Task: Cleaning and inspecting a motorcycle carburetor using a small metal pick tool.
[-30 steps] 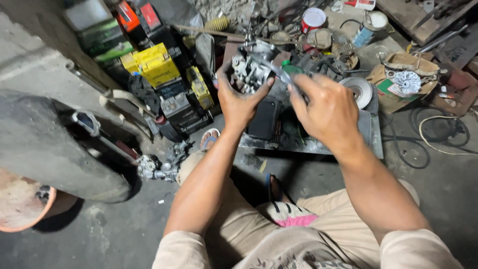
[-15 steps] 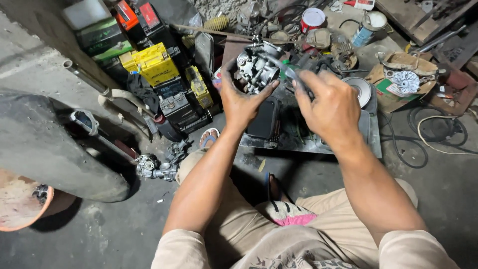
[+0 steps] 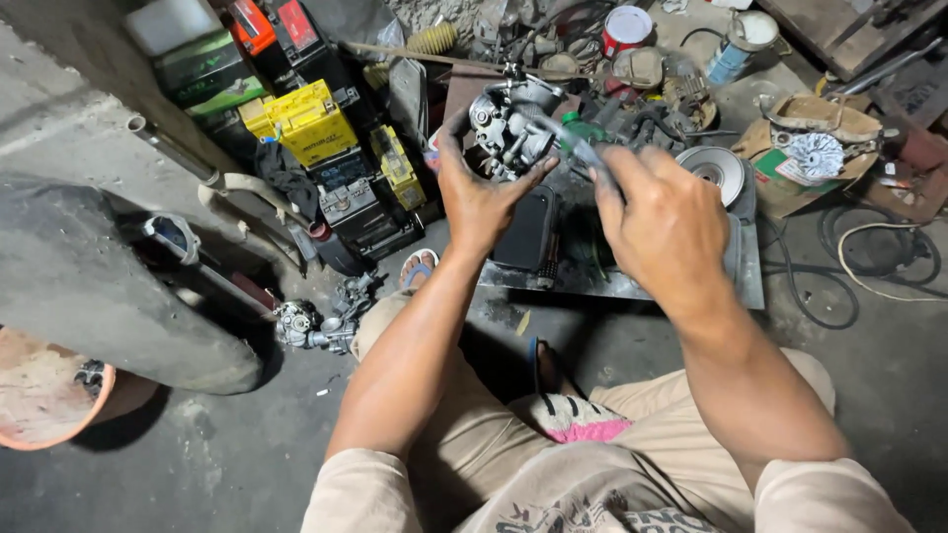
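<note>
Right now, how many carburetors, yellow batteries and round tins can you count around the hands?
Carburetors: 2, one in the left hand at, one on the floor.
Yellow batteries: 2.
Round tins: 2.
Total: 6.

Bare forearms, beige clothes, sandalled feet

The left hand (image 3: 484, 202) and right hand (image 3: 664, 222) are bare, with no gloves, rings or watch, and both arms are uncovered up to short beige sleeves (image 3: 375, 489). The shirt front (image 3: 583, 513) carries a dark printed pattern. Beige trousers (image 3: 642, 415) cover the legs, and a blue-strapped sandal (image 3: 420, 268) shows on the far foot.
</note>
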